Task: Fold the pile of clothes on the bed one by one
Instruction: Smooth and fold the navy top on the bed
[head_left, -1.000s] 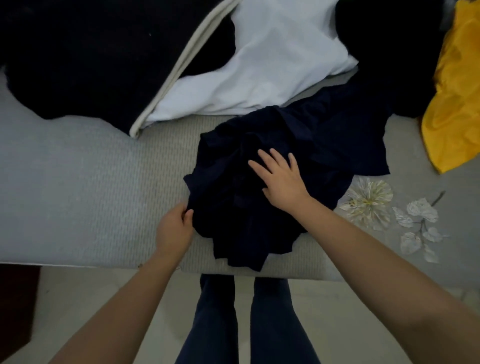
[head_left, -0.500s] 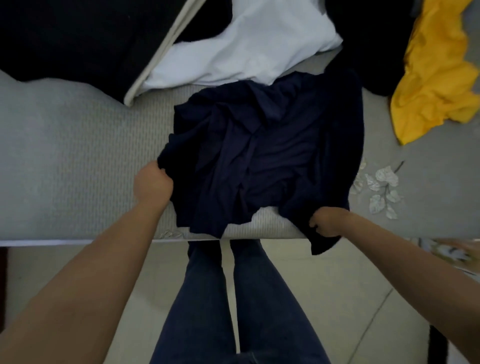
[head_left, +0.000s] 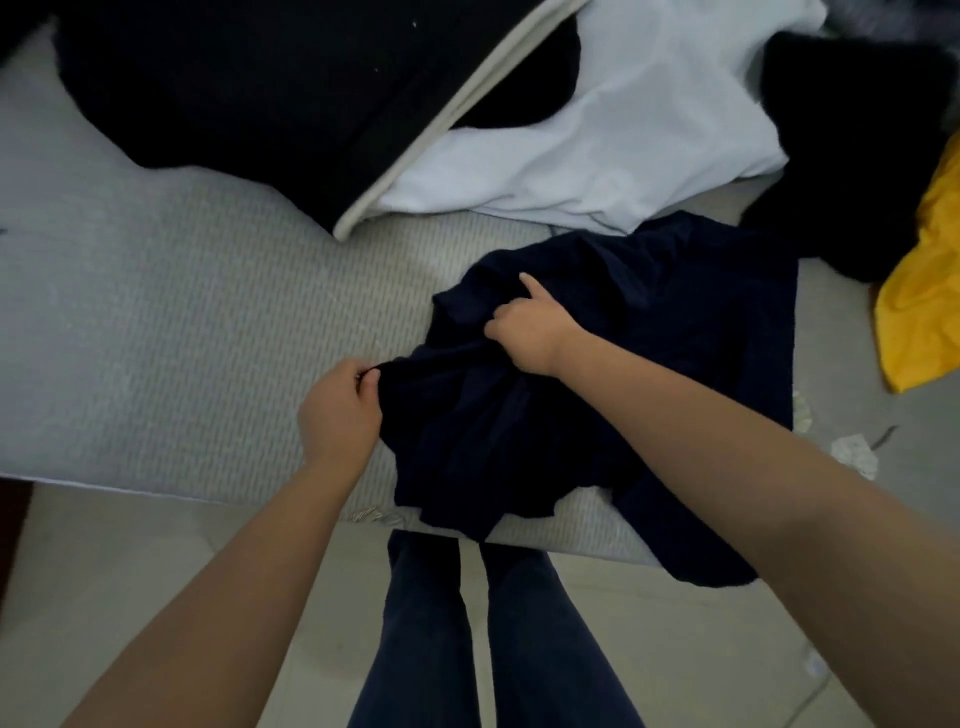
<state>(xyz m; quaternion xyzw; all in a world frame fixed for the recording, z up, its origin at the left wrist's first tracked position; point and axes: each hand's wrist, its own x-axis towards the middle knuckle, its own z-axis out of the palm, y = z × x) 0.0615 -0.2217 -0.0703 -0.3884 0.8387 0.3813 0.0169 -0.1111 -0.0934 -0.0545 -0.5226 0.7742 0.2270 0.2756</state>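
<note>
My left hand (head_left: 340, 410) pinches the left edge of the navy garment (head_left: 649, 374), thumb and fingers curled on a small fold of cloth at the bunched corner. My right hand (head_left: 530, 325) is planted further in, at about one o'clock from the left, fingers curled into a crumpled ridge of the same cloth with the forefinger sticking out straight toward twelve.

The garment lies rumpled on the grey bed (head_left: 171, 322) right in front of me. Its bulk spreads from my right hand toward three o'clock, and its near hem spills over the bed's front edge at about five o'clock, hanging toward the floor (head_left: 130, 561). So nearly all the cloth lies to the right of both hands, and I judge the next move is to pull it out flat; the right hand sits nearer the mass, the left only holds a corner.

Open bed lies at nine and ten o'clock from my left hand, bare grey cover with room to drag the garment leftward. At twelve the white shirt (head_left: 623, 130) touches or just overlaps the navy cloth's far edge, so spreading that way could catch it. A black garment (head_left: 260, 88) with a pale trim lies at eleven, a yellow garment (head_left: 924, 291) at three, well clear of my hands.
</note>
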